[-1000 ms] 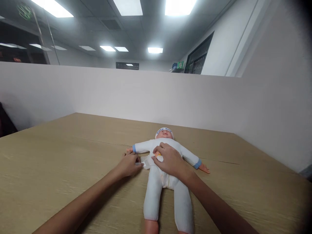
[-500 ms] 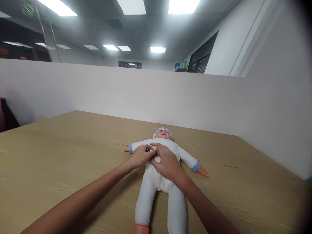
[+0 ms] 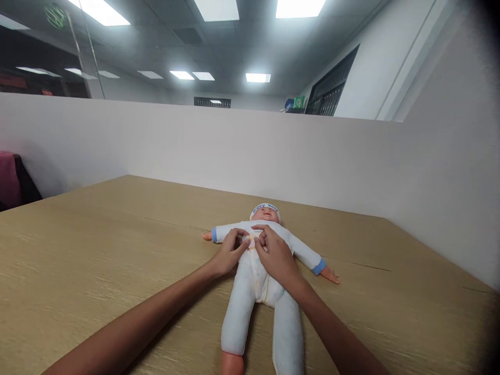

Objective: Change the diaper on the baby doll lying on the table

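Both hands, left hand (image 3: 228, 253) and right hand (image 3: 274, 253), on doll (image 3: 261, 281) chest (face-up on wooden table (image 3: 97, 250))

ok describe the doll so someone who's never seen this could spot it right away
On the wide wooden table before the white partition, the doll lies on its back. Both hands, left hand and right hand, rest on its chest. It alone wears a white suit with blue cuffs.

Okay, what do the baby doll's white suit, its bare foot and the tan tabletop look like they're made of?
White suit: soft matte cloth, probably stuffed; it wrinkles and bulges. Bare foot: smooth pinkish plastic or vinyl, by its slight sheen. Tan tabletop: wood-grain laminate or veneer, matte, with fine streaks and a seam. Both hands pinch the cloth at the chest.
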Available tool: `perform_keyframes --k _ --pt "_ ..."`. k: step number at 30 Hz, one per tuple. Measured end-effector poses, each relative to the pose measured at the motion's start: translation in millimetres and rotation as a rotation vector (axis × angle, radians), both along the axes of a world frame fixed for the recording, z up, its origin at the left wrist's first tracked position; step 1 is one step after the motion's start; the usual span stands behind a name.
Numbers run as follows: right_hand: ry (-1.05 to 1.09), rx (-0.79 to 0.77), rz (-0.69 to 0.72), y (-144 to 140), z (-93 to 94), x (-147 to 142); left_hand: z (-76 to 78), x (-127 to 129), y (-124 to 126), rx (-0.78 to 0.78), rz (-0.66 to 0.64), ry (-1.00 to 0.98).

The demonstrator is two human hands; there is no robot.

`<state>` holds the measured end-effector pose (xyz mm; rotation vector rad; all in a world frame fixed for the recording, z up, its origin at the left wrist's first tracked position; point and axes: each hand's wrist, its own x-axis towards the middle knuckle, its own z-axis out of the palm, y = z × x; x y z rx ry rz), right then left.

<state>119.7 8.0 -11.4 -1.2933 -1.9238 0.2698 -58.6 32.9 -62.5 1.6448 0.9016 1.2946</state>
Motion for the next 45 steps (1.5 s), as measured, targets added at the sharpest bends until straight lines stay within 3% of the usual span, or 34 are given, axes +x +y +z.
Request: perform_keyframes --k 3,6,9,11,13,15,18,20,22,26,30,33,38,45 --pt "0.031 0.083 0.006 1.5 0.5 -1.9 -6.8 5.8 5.1 -0.013 0.02 -0.035" --pt "0.072 0.164 0.018 -6.8 9.9 -2.5 -4.0 6.9 0.8 -0.017 0.091 -0.056" --pt "0.152 0.231 -0.001 -36.9 25.3 2.7 10.9 -0.6 -23.5 0.011 0.195 -0.053" --pt "0.179 0.216 0.037 -69.3 32.8 8.8 25.2 -8.7 -50.8 0.114 0.212 0.03" --pt "0.147 0.11 0.16 -105.5 33.5 15.3 38.1 -16.4 -81.5 0.249 0.131 0.177" --pt "0.059 -0.062 0.303 -136.6 26.2 21.7 44.9 -21.7 -108.4 0.331 -0.043 0.351" --pt "-0.087 -0.253 0.374 -159.4 5.8 33.2 39.5 -25.4 -129.5 0.363 -0.28 0.584" --pt "-0.12 -0.29 0.298 -157.4 -7.1 42.8 30.0 -26.8 -129.9 0.307 -0.28 0.614" --pt "-0.09 -0.307 0.196 -147.6 -15.0 51.8 22.2 -27.3 -123.6 0.198 -0.187 0.55" --pt "-0.094 -0.315 0.067 -128.7 -17.4 56.8 20.7 -19.9 -108.0 0.069 -0.079 0.533" --pt "-0.17 -0.27 -0.044 -127.1 -20.2 47.1 22.9 -5.4 -99.5 0.111 0.007 0.684" --pt "-0.233 -0.183 -0.086 -132.5 -25.5 41.0 20.2 -1.0 -98.5 0.132 0.003 0.686" --pt "-0.232 -0.159 -0.082 -139.0 -27.7 37.3 18.8 -4.7 -102.5 0.149 -0.036 0.593" --pt "-0.052 -0.163 -0.047 -141.4 -24.7 38.6 15.8 -7.1 -101.3 0.282 -0.053 0.416"
